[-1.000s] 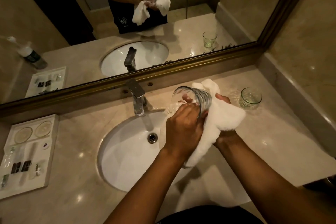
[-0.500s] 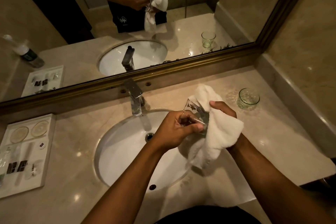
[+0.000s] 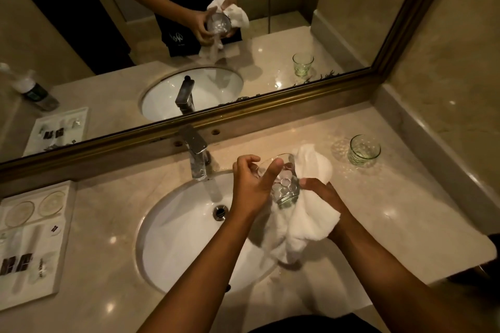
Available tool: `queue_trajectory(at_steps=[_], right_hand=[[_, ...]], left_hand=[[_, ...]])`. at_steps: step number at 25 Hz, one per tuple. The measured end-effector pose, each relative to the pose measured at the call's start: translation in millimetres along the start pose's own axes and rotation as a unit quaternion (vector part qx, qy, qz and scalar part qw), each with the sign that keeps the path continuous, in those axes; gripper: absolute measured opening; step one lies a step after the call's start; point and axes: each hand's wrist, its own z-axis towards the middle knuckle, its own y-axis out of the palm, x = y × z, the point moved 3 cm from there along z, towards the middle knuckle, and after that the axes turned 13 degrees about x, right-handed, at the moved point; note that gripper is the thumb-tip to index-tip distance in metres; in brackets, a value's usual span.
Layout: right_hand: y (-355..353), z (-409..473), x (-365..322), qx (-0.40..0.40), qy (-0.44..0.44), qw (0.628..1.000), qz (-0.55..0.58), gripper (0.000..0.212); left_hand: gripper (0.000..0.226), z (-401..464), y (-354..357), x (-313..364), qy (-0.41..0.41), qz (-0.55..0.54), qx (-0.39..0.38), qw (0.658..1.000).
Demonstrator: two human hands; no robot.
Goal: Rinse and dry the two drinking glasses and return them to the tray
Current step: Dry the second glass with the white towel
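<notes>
- Since half a second ago I am tipping the glass base-toward-me, left hand pinching its rim.
- Right hand is gripping the towel at 3 o'clock; the wet glass may be slipping into the sink.

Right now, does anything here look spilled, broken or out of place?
Nothing looks broken or spilled. One glass stands upright on the counter right of the sink, off the tray. The other glass is tilted in both hands against a towel.
</notes>
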Motion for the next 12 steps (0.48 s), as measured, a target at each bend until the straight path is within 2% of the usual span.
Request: queue_trajectory(at_steps=[2, 4, 5, 8, 12], right_hand=[[-3, -6, -12, 0.064, -0.078, 0.992, -0.072, 0.043], [-11, -7, -24, 0.120, -0.130, 0.974, -0.140, 0.033], [-13, -8, -28, 0.140, -0.144, 0.965, -0.167, 0.027], [-26, -7, -37, 0.202, -0.170, 0.939, -0.221, 0.019], [-64, -5, -48, 0.287, -0.157, 0.920, -0.216, 0.013]], left_hand=[[0.077, -4, 10, -4, -0.075, 0.003, -0.064, 0.995], [0.062, -10, 20, -8, -0.128, -0.040, -0.126, 0.983], [0.059, -10, 24, -11, -0.150, -0.063, -0.133, 0.978], [0.061, -5, 41, -19, -0.178, -0.125, -0.102, 0.971], [0.063, 2, 71, -20, -0.130, -0.093, -0.081, 0.984]])
